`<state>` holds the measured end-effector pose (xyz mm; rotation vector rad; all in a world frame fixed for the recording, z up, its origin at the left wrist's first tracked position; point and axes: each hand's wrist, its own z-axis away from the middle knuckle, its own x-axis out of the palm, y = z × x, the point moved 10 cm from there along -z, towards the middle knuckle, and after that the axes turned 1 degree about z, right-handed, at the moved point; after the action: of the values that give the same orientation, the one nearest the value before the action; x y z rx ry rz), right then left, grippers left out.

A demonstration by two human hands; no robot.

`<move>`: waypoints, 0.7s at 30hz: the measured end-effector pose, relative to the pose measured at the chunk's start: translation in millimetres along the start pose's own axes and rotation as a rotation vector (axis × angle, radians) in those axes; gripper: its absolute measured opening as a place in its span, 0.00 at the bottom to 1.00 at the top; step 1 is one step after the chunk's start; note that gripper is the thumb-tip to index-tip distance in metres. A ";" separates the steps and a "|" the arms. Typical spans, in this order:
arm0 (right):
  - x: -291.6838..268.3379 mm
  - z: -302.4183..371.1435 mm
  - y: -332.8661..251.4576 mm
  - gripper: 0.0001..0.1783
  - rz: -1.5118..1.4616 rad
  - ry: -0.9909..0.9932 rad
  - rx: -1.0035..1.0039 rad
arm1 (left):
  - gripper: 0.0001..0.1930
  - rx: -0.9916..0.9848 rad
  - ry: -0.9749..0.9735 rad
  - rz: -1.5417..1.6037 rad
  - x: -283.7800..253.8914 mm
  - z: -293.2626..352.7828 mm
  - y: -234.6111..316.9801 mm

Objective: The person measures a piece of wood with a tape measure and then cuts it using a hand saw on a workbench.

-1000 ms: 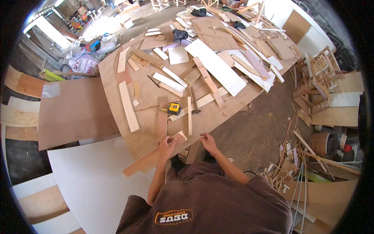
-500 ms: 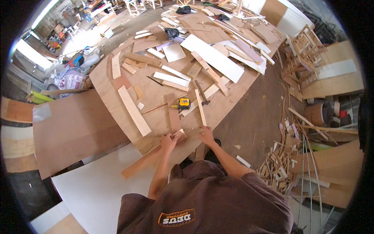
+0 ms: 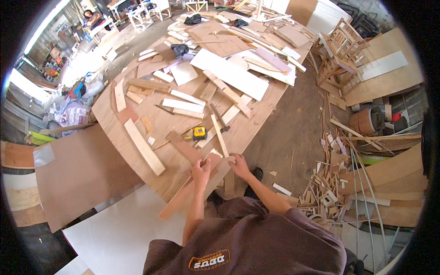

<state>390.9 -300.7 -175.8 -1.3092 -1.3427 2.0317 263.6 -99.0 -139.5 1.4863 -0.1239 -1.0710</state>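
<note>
My left hand [image 3: 201, 172] is closed on a long reddish-brown wooden strip [image 3: 176, 201] that slants down to the left past the table's near edge. Another brown board [image 3: 182, 145] lies tilted just beyond that hand. A ragged pale edge shows beside its fingertips. My right hand [image 3: 239, 166] is closed, pinching a thin pale piece with a rounded end [image 3: 228, 159] whose kind I cannot make out. A narrow light wood stick [image 3: 219, 135] ends right by those fingers. Beyond both hands lie a yellow and black tape measure [image 3: 199, 133] and a hammer [image 3: 220, 117].
Loose boards, white panels [image 3: 231, 73] and offcuts cover the wooden table [image 3: 256, 121]. A scrap wood pile [image 3: 321, 197] lies on the floor at right, below stacked wooden frames [image 3: 339, 55]. Large sheets [image 3: 87, 169] stand at left. Another person [image 3: 94, 19] sits far back left.
My right hand has left the light stick's end and now pinches the pale piece. The brown board beyond my left hand has swung leftward at its far end. The whole view has shifted.
</note>
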 end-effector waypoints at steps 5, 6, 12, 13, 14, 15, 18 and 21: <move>-80.0 -7.3 24.0 0.22 -0.143 0.004 0.054 | 0.29 0.110 -0.098 -0.063 78.4 27.8 94.3; -101.0 -6.3 35.4 0.22 -0.184 0.018 0.071 | 0.28 0.120 -0.123 -0.059 100.1 34.2 112.4; -251.5 -19.1 99.5 0.21 -0.598 0.045 0.256 | 0.26 0.149 -0.267 -0.022 241.8 39.6 218.7; -280.8 -21.9 113.8 0.20 -0.605 0.066 0.290 | 0.26 0.173 -0.282 -0.043 263.4 38.1 244.7; -313.5 -32.8 137.5 0.19 -0.519 0.156 0.256 | 0.25 0.252 -0.279 -0.030 286.9 30.6 275.6; -343.8 -37.2 147.1 0.19 -0.521 0.192 0.248 | 0.25 0.307 -0.274 -0.020 310.4 24.5 294.9; -427.3 -58.4 161.6 0.18 -0.543 0.288 0.261 | 0.26 0.362 -0.326 -0.001 369.2 12.8 350.5; -496.9 -89.2 171.4 0.18 -0.589 0.374 0.268 | 0.26 0.442 -0.314 -0.030 425.2 -8.6 394.2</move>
<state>743.5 -691.0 -88.8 -0.9622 -1.0724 1.4217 704.2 -462.5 -39.1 1.6994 -0.5924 -1.3556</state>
